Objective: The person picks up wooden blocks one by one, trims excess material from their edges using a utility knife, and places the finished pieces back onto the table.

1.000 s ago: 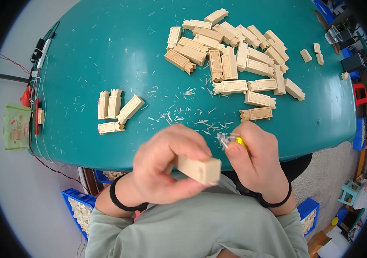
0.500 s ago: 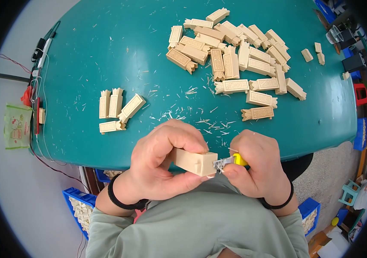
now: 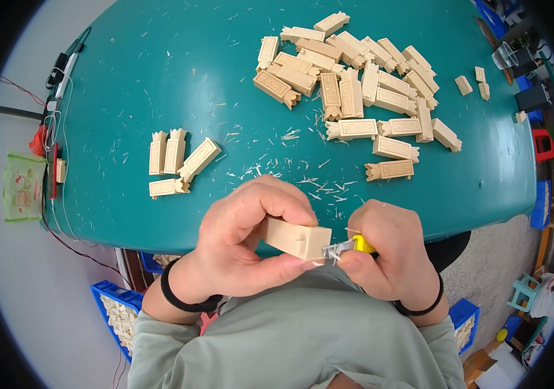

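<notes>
My left hand (image 3: 244, 243) grips a pale cream plastic block (image 3: 297, 238) close to my chest, below the table's near edge. My right hand (image 3: 390, 259) is closed around a small knife with a yellow handle (image 3: 362, 244); its metal blade (image 3: 336, 251) touches the right end of the block. A small group of the same blocks (image 3: 174, 162) lies on the teal table (image 3: 160, 78) to the left. A large pile of them (image 3: 361, 97) lies at the far right.
Pale shavings (image 3: 303, 178) are scattered on the table in front of me. Cables and a power strip (image 3: 53, 129) run along the left edge. Blue bins with pale parts (image 3: 118, 311) stand on the floor at both sides of me.
The block has turned in my left hand and come down to the knife. My right hand brought the blade against the block's right end.
</notes>
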`<state>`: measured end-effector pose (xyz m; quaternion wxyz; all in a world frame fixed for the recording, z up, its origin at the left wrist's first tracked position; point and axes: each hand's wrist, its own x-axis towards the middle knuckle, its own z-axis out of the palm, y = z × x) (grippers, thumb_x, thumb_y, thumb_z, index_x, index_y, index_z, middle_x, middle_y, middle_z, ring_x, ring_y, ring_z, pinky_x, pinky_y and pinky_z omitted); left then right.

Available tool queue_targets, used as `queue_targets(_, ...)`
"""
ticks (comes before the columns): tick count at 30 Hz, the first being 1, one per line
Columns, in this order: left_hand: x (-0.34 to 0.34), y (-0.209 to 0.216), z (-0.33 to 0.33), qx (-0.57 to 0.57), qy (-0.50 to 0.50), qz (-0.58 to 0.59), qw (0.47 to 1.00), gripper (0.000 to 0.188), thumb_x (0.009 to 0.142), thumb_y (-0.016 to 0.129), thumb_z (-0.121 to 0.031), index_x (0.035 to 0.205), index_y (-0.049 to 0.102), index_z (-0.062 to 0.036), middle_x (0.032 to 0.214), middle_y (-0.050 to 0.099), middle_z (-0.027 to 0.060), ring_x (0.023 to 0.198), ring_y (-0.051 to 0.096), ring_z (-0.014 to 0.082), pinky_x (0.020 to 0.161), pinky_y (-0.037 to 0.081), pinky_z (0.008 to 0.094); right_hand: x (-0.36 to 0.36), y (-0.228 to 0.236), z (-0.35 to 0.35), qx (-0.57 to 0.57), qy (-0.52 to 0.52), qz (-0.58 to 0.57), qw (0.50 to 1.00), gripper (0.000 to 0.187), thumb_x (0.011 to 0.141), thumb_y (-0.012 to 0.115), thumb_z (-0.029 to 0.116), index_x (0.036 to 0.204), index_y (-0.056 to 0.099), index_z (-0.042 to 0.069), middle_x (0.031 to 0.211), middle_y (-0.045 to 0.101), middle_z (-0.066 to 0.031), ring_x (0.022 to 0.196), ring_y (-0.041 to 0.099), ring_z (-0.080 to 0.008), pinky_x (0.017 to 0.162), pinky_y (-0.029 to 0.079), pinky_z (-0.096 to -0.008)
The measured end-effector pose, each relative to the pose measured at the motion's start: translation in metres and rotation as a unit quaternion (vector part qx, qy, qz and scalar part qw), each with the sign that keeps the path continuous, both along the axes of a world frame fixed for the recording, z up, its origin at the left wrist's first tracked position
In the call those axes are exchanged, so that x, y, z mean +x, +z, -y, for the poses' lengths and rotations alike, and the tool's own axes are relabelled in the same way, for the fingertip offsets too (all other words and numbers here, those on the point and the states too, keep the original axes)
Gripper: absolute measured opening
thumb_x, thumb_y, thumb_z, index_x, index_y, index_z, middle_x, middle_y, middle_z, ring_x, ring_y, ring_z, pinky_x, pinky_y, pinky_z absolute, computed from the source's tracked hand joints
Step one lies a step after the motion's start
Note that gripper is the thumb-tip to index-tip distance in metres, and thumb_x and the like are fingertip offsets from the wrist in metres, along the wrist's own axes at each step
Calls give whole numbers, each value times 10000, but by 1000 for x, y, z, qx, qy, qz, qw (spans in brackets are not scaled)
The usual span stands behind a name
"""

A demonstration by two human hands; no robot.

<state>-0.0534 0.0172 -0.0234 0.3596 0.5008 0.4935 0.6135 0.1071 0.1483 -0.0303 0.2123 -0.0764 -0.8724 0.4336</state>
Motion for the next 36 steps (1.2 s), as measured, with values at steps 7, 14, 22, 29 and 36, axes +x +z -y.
queue_targets(7, -1, -3, 1, -23, -5, -27, 999, 369, 622, 766, -55, 899, 523, -39, 881, 560, 98, 762, 530, 154, 632, 421, 249, -3, -3, -3, 32, -3, -15, 999, 330, 769, 657, 309, 677, 474, 51, 573, 428, -78, 480, 450, -226, 413, 339, -318)
queue_targets(14, 2, 2, 0, -15, -19, -30, 999, 328, 658, 751, -68, 910, 544, -28, 890, 577, 122, 812, 548, 184, 672, 434, 277, 1, -5, -3, -132, -56, 14, 990, 273, 828, 607, 227, 714, 468, 22, 608, 426, -89, 495, 413, -204, 448, 334, -300)
queue_targets(22, 3, 2, -4, 8, 10, -140, 990, 309, 700, 720, -90, 937, 537, -15, 906, 565, 109, 807, 537, 193, 685, 421, 290, -5, 4, 5, -310, 26, 15, 950, 230, 829, 627, 220, 825, 508, 23, 666, 494, -29, 560, 413, -87, 501, 346, -233)
queue_targets(29, 0, -5, -4, 16, 4, -151, 988, 346, 704, 715, -82, 973, 505, -28, 903, 542, 94, 793, 529, 183, 680, 419, 289, -7, 2, 3, -299, 6, 1, 954, 170, 845, 603, 166, 847, 506, 27, 671, 502, -31, 566, 419, -77, 504, 349, -218)
queue_targets(36, 10, -2, 0, -20, 69, 123, 990, 329, 680, 741, -16, 913, 511, -43, 890, 516, 45, 801, 490, 86, 685, 414, 227, -7, -1, 7, -310, -18, 15, 950, 197, 880, 548, 222, 842, 494, 36, 678, 501, -43, 567, 427, -99, 519, 368, -232)
